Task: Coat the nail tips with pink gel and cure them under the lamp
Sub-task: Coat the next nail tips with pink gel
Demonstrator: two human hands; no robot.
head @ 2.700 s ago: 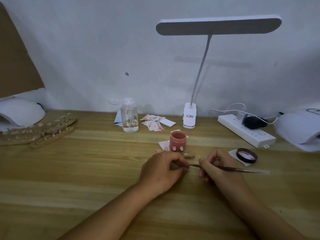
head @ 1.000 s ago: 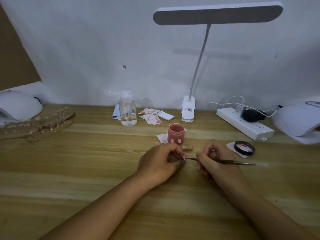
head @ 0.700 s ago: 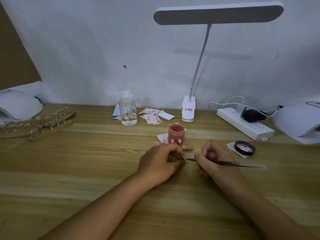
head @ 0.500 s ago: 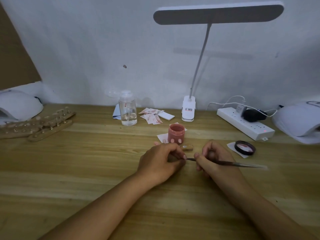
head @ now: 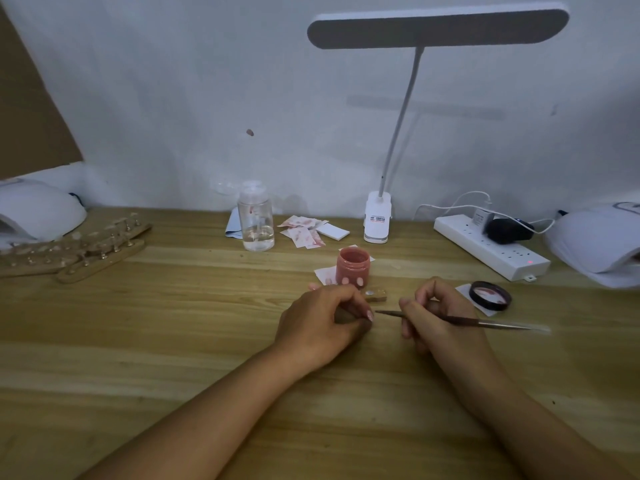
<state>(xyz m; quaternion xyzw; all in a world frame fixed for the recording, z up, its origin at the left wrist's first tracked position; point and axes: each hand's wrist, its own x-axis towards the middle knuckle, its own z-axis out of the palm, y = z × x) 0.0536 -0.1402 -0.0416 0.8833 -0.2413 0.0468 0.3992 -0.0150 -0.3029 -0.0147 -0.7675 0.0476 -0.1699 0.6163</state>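
My left hand (head: 318, 323) rests on the wooden table with its fingers curled, pinching a small pink nail tip (head: 370, 315) at the fingertips. My right hand (head: 433, 317) grips a thin brush (head: 485, 323) like a pen; its point lies right beside the nail tip. Just behind my left hand stands the open pink gel jar (head: 352, 266), and its black lid (head: 490, 295) lies to the right on a white pad. A short wooden holder (head: 377, 295) with a nail tip on it pokes out behind my left hand. White curing lamps sit at far left (head: 38, 211) and far right (head: 595, 240).
Wooden strips of mounted nail tips (head: 86, 251) lie at the left. Along the wall stand a clear liquid bottle (head: 256, 223), stained wipes (head: 304, 232), a clip desk lamp (head: 377, 220) and a white power strip (head: 491, 251) with a plug and cable.
Both hands have stayed almost in place, the brush point staying at the nail tip. The view has tilted slightly since the earliest frame.
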